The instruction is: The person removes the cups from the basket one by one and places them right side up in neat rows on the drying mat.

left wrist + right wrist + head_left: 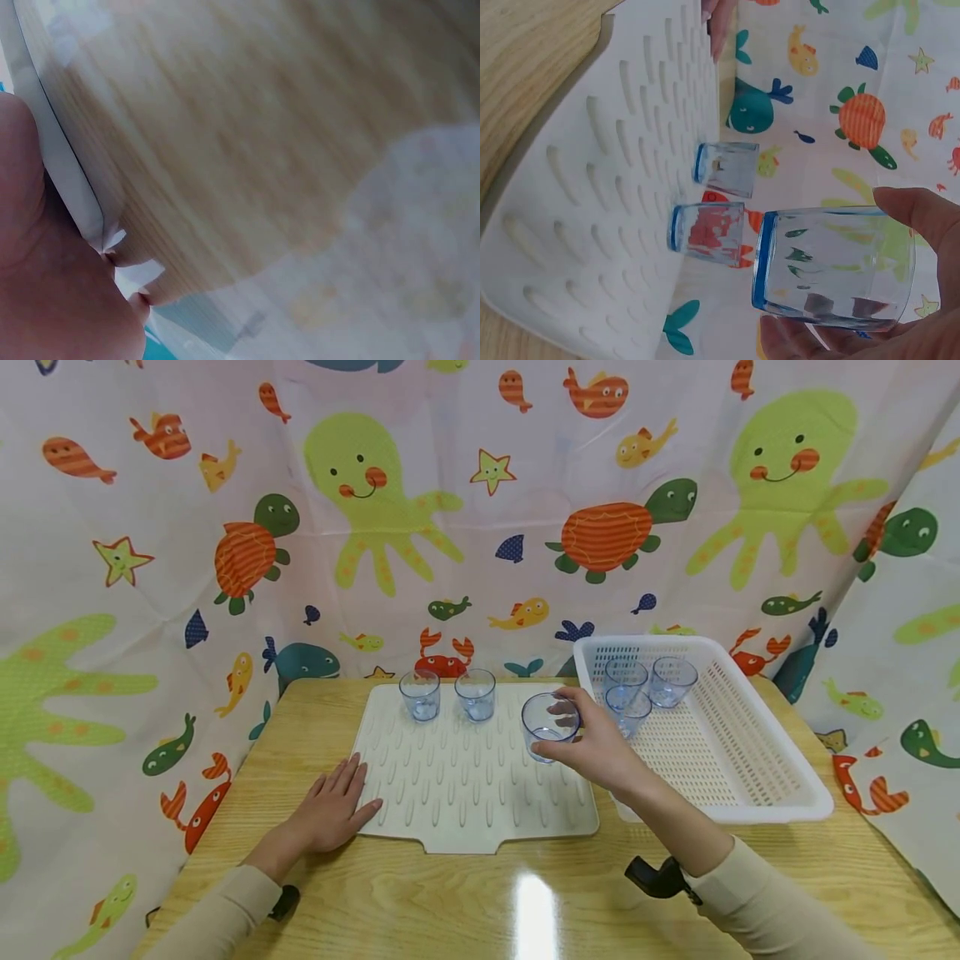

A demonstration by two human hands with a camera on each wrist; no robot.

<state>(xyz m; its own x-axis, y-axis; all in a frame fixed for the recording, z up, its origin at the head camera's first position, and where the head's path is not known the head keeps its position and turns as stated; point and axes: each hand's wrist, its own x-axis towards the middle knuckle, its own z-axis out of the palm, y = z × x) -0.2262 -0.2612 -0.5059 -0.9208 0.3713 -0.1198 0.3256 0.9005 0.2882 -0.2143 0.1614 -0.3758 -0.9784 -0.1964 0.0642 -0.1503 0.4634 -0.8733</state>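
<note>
- Clear bluish glass (537, 728) in our R hand (600, 743), pinched btwn thumb & fingers; upright, held above the right part of the mat (450, 777), not touching it.
- Our L hand (327, 812) lies flat, fingers straight, thumb apart, at the mat's left edge; holds nothing.
- Far edge of mat: two glasses (421, 697) upright, side by side. We'd call that 2 done, 1 in progress.
- Right: white basket (750, 815) w/ three glasses (673, 685) at its far left; prob. what's left.
- Surface: wood-grain table (375, 902), light glare on near side.
- Room: sea-creature curtain (517, 485) far, left & right.
</note>
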